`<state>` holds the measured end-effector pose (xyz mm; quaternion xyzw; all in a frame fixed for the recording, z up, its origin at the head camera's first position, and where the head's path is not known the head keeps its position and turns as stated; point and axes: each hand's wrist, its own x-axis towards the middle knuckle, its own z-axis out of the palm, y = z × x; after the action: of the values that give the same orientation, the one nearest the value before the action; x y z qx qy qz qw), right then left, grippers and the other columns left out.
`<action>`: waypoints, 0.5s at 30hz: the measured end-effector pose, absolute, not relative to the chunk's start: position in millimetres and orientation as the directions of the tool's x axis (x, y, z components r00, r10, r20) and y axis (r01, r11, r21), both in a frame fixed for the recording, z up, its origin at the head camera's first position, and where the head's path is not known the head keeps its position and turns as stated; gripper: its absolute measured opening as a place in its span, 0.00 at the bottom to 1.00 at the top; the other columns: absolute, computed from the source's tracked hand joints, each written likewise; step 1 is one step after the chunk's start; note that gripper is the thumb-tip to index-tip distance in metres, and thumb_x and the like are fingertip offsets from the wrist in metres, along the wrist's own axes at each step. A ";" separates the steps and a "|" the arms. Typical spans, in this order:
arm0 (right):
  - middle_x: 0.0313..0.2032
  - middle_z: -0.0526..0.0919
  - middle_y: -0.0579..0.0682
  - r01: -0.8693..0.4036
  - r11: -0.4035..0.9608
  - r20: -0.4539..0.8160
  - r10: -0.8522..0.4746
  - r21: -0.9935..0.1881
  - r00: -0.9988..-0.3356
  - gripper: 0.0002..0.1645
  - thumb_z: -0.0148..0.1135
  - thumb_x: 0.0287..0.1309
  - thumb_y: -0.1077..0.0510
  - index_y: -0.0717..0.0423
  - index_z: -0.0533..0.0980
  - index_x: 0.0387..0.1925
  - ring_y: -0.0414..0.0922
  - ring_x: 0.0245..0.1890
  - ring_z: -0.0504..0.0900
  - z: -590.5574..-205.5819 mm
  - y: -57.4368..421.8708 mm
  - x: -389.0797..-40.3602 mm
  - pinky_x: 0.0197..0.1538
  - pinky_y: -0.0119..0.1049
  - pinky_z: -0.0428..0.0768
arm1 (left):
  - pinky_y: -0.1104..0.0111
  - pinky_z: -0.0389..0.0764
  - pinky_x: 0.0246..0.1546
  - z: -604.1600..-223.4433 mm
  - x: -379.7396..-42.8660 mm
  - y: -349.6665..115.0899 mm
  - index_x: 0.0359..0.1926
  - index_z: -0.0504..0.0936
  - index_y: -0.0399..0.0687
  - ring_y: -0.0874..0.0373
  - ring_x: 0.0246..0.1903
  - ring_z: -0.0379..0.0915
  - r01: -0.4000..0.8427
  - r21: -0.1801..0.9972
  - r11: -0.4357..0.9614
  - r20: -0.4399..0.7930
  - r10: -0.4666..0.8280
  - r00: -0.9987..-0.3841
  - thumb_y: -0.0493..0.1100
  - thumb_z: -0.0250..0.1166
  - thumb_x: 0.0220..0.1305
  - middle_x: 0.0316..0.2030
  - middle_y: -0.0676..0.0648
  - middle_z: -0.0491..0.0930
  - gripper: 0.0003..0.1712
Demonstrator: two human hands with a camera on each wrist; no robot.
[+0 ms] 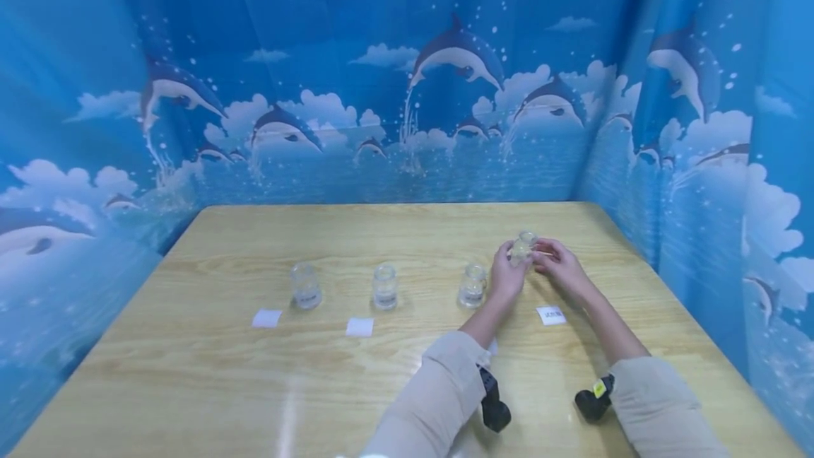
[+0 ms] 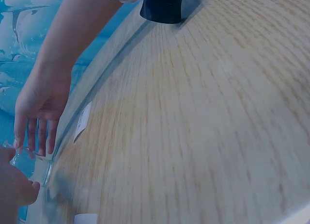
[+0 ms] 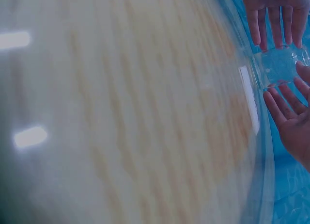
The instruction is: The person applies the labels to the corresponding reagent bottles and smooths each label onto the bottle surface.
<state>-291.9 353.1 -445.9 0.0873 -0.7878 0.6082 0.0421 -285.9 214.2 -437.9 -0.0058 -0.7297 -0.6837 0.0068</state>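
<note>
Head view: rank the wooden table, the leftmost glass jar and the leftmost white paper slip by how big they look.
1. Wooden table, by far the largest.
2. Leftmost glass jar.
3. Leftmost white paper slip, slightly smaller than the jar. It lies flat and a little nearer, so that gap is unsure.

Three jars block the left; the near tabletop is open

Three small clear glass jars [image 1: 305, 285] [image 1: 384, 286] [image 1: 473, 284] stand in a row; the pale wooden table [image 1: 191, 373] in front is bare.

A blue fabric backdrop printed with leaping dolphins and white clouds [image 1: 407, 76] is hanging around three sides of the scene. A light wooden table with a glossy grained top [image 1: 210, 380] is standing before it, catching pale reflections of overhead light.
</note>
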 end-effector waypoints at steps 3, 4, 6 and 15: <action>0.56 0.61 0.76 -0.185 0.261 0.169 -0.082 -0.948 -0.982 0.30 0.51 0.64 0.63 0.77 0.53 0.60 0.29 0.40 0.73 -444.9 352.7 -290.0 0.49 0.37 0.76 | 0.62 0.72 0.50 -437.7 -284.8 212.0 0.60 0.69 0.44 0.51 0.50 0.70 0.015 0.994 0.106 0.015 0.003 -1.000 0.41 0.64 0.57 0.54 0.46 0.72 0.28; 0.55 0.61 0.76 -0.187 0.263 0.171 -0.083 -0.946 -0.982 0.30 0.52 0.64 0.63 0.77 0.54 0.60 0.29 0.40 0.73 -444.8 352.6 -288.7 0.48 0.36 0.76 | 0.62 0.73 0.49 -437.5 -284.3 211.5 0.59 0.70 0.45 0.52 0.49 0.71 0.015 0.993 0.121 0.015 0.001 -1.000 0.40 0.64 0.57 0.53 0.46 0.72 0.27; 0.54 0.62 0.76 -0.206 0.268 0.188 -0.090 -0.941 -0.978 0.31 0.54 0.63 0.61 0.78 0.55 0.58 0.30 0.40 0.73 -444.7 353.0 -285.6 0.47 0.34 0.77 | 0.63 0.73 0.48 -437.3 -283.1 210.7 0.57 0.72 0.46 0.53 0.48 0.71 0.017 0.987 0.157 0.018 -0.004 -1.000 0.39 0.64 0.57 0.52 0.47 0.73 0.25; 0.49 0.69 0.68 -0.218 0.203 0.206 -0.079 -0.955 -0.975 0.31 0.58 0.60 0.58 0.76 0.59 0.55 0.33 0.39 0.75 -444.9 356.1 -264.5 0.42 0.30 0.78 | 0.60 0.71 0.51 -438.5 -274.8 211.3 0.47 0.75 0.47 0.50 0.50 0.70 0.004 0.995 0.099 0.002 0.015 -1.000 0.36 0.66 0.54 0.48 0.44 0.76 0.18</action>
<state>-264.5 356.1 -444.9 0.0957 -0.7737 0.6238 0.0557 -274.8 211.3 -438.5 -0.0065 -0.7412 -0.6712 -0.0042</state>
